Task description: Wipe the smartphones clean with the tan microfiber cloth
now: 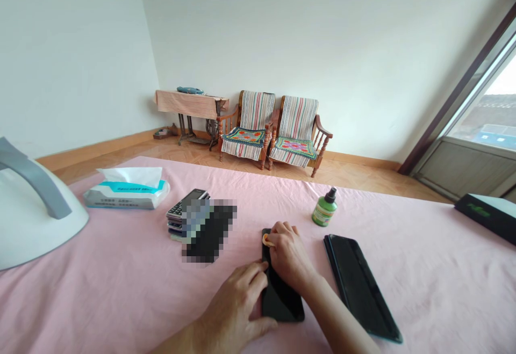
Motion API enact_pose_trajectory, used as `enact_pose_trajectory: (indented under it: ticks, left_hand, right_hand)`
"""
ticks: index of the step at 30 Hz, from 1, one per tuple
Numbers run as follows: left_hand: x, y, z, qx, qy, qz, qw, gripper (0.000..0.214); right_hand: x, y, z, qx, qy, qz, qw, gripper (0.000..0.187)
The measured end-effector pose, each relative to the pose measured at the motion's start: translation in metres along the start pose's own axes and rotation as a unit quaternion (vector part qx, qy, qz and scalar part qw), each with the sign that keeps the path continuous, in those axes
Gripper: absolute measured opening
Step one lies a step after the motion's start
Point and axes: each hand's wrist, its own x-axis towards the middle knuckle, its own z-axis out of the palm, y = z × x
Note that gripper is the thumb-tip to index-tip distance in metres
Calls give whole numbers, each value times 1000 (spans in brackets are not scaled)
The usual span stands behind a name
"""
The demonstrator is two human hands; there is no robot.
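A black smartphone (281, 297) lies flat on the pink cloth, screen up. My left hand (237, 295) steadies it from the left, fingers on its side edge and thumb by the lower corner. My right hand (291, 254) is closed over the phone's far end, pressing a small yellowish cloth (266, 240) against the screen. Most of that cloth is hidden under the fingers. Just right of my right forearm lie black tablets (360, 284), one on top of another. A green spray bottle (324, 211) with a black cap stands upright beyond them.
Left of the phone is a stack of old mobile phones (189, 209), partly blurred out. A tissue pack (127, 190) and a large white, grey-handled object (36, 209) sit farther left. At the right edge is a black box (486, 217). Two chairs (296, 128) stand beyond the pink-covered surface (133, 284).
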Motion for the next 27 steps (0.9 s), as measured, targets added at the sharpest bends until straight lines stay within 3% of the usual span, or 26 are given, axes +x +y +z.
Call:
enact_pose_trajectory:
  ticks: [9, 19, 27]
  left_hand:
    - [-2, -3, 4, -10, 11, 7, 1000, 49]
    - [1, 0, 2, 21, 10, -52, 998, 70]
    - [1, -2, 0, 36, 24, -26, 999, 48]
  right_hand:
    - [-2, -2, 1, 15, 13, -15, 1000, 26]
    - [-42, -11, -4, 56, 2, -58, 997, 24]
    - [-25, -3, -2, -32, 25, 33, 999, 25]
